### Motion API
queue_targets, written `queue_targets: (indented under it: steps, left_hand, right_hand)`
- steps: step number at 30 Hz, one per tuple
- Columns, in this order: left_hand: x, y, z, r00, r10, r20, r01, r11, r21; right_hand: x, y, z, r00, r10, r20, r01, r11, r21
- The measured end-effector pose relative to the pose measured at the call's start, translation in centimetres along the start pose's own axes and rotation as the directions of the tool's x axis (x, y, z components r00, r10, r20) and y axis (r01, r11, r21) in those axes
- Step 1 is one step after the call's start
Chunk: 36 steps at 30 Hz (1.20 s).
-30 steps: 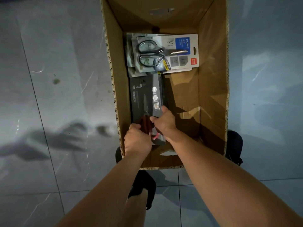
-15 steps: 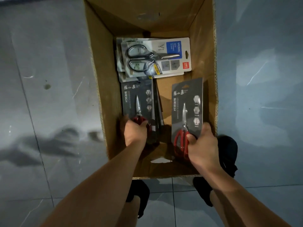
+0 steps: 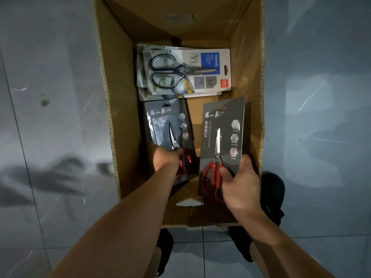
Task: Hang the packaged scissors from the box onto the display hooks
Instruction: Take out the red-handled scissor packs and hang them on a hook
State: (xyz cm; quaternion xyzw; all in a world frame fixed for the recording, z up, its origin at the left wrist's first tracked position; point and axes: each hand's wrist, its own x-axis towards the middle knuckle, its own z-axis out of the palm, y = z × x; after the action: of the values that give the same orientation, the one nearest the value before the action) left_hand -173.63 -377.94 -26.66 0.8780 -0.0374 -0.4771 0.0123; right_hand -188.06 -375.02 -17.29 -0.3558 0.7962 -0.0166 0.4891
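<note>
An open cardboard box (image 3: 120, 117) stands on the floor below me. My right hand (image 3: 239, 183) grips the lower end of a dark card pack of red-handled scissors (image 3: 220, 137), lifted and tilted over the box's right side. My left hand (image 3: 166, 159) is closed on a second dark pack of red-handled scissors (image 3: 166, 125) at the box's left side, above a stack of the same packs. A stack of white and blue packs with black-handled scissors (image 3: 186, 71) lies flat at the far end of the box. No display hooks are in view.
Grey glossy floor tiles (image 3: 50, 117) surround the box on both sides. My black shoes (image 3: 273, 197) stand at the near end of the box, one partly behind its right corner. The box walls are tall around the packs.
My hands have separated: the right hand pulled one dark pack out to the right and raised it, while the left hand stayed on another dark pack and tipped it up slightly.
</note>
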Motion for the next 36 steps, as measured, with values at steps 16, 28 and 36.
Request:
queue_targets:
  steps: [16, 28, 36]
  left_hand:
    - [-19.3, 0.2, -15.7, 0.878, 0.477, -0.037, -0.472, 0.853, -0.222]
    - [-47.8, 9.0, -36.9, 0.61, 0.786, 0.101, -0.735, 0.609, -0.298]
    - [-63.0, 9.7, -40.6, 0.402, 0.91, 0.101, -0.835, 0.409, -0.367]
  right_hand:
    - [-13.2, -9.2, -13.0, 0.994, -0.08, -0.079, 0.098, 0.959, 0.265]
    - [-38.6, -21.5, -35.3, 0.955, -0.162, -0.248, 0.283, 0.747, 0.601]
    - [-48.4, -20.9, -47.6, 0.884, -0.28, -0.373, 0.466, 0.584, 0.665]
